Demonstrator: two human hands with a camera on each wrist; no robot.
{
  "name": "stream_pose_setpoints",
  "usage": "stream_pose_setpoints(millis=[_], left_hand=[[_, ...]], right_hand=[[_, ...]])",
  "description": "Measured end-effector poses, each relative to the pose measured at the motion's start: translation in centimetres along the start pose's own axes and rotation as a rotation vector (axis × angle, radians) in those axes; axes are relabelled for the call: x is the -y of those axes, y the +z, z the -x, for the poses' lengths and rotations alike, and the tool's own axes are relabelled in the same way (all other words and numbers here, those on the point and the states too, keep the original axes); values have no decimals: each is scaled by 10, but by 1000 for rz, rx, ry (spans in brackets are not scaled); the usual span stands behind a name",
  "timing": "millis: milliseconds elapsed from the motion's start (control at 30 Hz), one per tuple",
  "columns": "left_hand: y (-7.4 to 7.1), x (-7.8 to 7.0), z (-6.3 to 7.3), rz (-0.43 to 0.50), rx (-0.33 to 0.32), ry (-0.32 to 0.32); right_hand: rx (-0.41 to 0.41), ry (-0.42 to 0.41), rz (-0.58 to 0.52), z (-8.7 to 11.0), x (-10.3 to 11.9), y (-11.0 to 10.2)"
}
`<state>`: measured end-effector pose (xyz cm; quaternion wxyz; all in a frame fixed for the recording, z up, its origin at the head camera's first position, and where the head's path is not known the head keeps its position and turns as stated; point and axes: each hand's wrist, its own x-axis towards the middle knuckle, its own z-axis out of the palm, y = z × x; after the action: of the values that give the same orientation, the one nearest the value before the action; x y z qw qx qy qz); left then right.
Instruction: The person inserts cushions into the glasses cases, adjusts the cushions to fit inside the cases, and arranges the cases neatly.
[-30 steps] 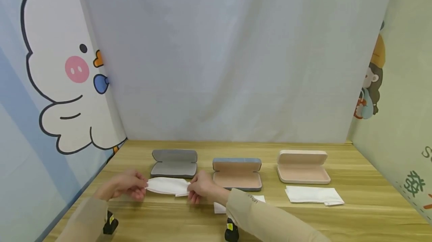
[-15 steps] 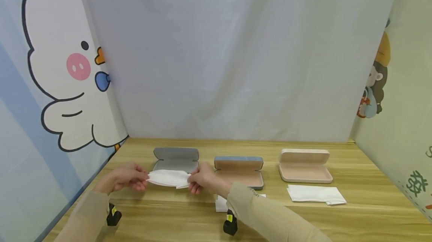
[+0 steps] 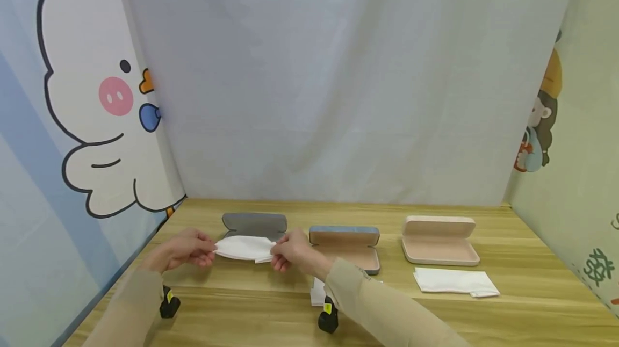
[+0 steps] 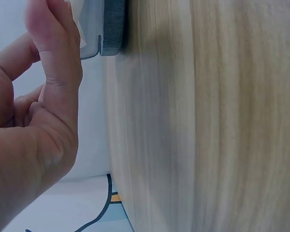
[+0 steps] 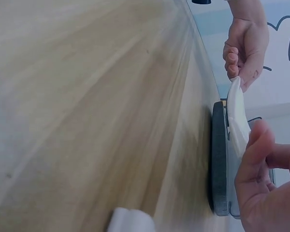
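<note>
A folded white cloth point(image 3: 244, 248) is stretched between both hands in the head view. My left hand point(image 3: 189, 250) pinches its left end, and my right hand point(image 3: 293, 252) pinches its right end. Just behind the cloth stands a grey glasses case point(image 3: 254, 223) with its lid raised; the cloth hides most of its lower half. In the right wrist view the cloth point(image 5: 238, 116) hangs above the rim of the grey case point(image 5: 219, 159). Beside my right hand is a blue glasses case point(image 3: 344, 235), lid up, with a pinkish lining.
A cream glasses case point(image 3: 439, 240) stands open at the right, with a folded white cloth point(image 3: 456, 281) lying in front. Another white cloth point(image 3: 318, 292) lies before the blue case, partly hidden by my right sleeve. A grey curtain point(image 3: 338, 84) closes off the wooden table's point(image 3: 242, 315) back.
Both hands have lifted the white cloth and moved it away from me, from in front of the grey case to over its lower half. The other cases and cloths stay put.
</note>
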<state>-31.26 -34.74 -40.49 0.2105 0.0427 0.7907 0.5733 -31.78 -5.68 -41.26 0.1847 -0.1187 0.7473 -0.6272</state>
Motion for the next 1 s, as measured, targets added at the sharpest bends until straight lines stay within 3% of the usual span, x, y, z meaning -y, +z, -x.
stream_pose_setpoints(millis=[467, 767, 1000], left_hand=[[2, -2, -22, -20, -95, -7], [7, -4, -26, 12, -167, -18], [13, -2, -33, -41, -190, 29]], right_hand=[[-152, -59, 103, -19, 3, 3], [-199, -88, 155, -24, -1, 4], [-256, -126, 265, -30, -9, 4]])
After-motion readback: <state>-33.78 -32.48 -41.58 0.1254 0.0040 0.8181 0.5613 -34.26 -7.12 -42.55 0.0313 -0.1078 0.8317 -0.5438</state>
